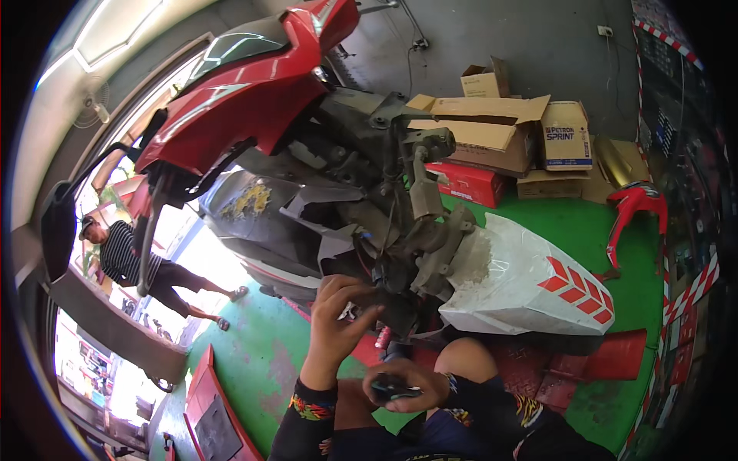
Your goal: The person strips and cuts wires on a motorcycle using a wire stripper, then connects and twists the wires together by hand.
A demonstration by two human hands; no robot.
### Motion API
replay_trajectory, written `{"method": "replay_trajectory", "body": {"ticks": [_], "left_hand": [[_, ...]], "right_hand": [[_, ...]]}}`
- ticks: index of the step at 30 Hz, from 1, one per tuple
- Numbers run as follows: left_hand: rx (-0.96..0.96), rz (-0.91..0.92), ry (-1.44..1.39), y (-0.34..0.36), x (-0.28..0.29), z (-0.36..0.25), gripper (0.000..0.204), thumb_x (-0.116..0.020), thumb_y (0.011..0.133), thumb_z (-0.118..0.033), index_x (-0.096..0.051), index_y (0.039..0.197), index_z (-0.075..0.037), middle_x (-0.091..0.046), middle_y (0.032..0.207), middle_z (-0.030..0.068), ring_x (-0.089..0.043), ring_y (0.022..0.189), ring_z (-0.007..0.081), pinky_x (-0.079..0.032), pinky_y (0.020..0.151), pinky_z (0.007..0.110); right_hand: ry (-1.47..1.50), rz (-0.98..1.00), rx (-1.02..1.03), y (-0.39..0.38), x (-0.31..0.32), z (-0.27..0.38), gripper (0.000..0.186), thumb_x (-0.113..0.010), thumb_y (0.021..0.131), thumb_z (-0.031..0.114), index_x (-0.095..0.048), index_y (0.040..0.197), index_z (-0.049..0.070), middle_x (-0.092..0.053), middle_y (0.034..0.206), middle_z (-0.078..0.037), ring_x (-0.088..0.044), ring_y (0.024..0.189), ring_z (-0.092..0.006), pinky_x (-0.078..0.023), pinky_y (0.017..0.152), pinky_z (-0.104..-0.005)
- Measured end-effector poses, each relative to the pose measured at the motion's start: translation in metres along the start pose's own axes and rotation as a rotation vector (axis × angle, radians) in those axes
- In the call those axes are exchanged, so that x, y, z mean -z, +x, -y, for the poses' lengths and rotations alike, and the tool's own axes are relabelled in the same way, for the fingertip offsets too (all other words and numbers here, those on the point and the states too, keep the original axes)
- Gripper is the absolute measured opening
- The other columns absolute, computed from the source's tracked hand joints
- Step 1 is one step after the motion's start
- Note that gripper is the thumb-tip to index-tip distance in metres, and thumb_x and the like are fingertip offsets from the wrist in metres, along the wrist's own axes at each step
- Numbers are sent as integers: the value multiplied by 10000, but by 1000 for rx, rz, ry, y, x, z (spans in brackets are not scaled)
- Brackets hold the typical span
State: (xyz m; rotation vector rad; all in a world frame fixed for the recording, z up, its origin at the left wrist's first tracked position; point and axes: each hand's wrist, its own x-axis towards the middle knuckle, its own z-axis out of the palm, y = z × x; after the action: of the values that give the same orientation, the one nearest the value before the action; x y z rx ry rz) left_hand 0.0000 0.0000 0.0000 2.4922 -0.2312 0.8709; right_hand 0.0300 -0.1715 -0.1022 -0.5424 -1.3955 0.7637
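Observation:
A partly stripped motorcycle, its fairing red (231, 107) and its front fender white (530, 284), fills the middle. Dark, dusty metal parts and cables (388, 269) lie bare between those panels. My left hand (338, 316) is raised beside these parts, thumb and fingers curved and apart. Its fingertips are close to a dark part below the steering area; whether they touch it I cannot tell. Lower down, near my knees, my right hand (415, 382) is closed round a black object with a rounded end (390, 389), its kind unclear. A pink-and-white piece (382, 338) shows between the hands.
Cardboard boxes (492, 138) and a red box (465, 183) stand along the far wall. A red panel (644, 211) leans at right; another (211, 407) lies on the green floor at lower left. At left, a person in a striped shirt (131, 250) stands by the bright doorway.

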Motion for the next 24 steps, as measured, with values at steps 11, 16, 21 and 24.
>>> {"method": "replay_trajectory", "body": {"ticks": [11, 16, 21, 24], "left_hand": [[224, 147, -496, 9, 2, 29, 130, -783, 830, -64, -726, 926, 2, -704, 935, 97, -634, 928, 233, -477, 838, 350], [243, 52, -424, 12, -9, 20, 135, -696, 933, -85, -651, 974, 35, -659, 936, 127, -641, 897, 269, -496, 816, 354], [251, 23, -472, 15, -17, 16, 153, -690, 960, -122, -655, 980, 26, -654, 875, 39, -591, 830, 104, -472, 744, 260], [468, -92, -646, 21, -25, 14, 178, -718, 954, -140, -726, 973, 36, -696, 803, 46, -600, 743, 64, -475, 660, 252]], "right_hand": [[-628, -597, -380, -3, 5, 91, 416, -655, 883, 52, -585, 1293, 53, -633, 1038, -116, -686, 1019, -264, -556, 881, -343], [-904, -878, -315, 25, 16, 78, 411, -792, 846, 150, -610, 1200, 47, -636, 998, -113, -672, 878, -248, -549, 809, -340], [-869, -1097, -202, 64, 25, 43, 344, -824, 878, 221, -597, 1043, 22, -651, 898, -64, -614, 816, -150, -503, 729, -320], [-758, -1183, -175, 67, 20, 34, 238, -764, 930, 163, -618, 1048, 16, -668, 911, -65, -610, 830, -136, -501, 750, -310]]}}
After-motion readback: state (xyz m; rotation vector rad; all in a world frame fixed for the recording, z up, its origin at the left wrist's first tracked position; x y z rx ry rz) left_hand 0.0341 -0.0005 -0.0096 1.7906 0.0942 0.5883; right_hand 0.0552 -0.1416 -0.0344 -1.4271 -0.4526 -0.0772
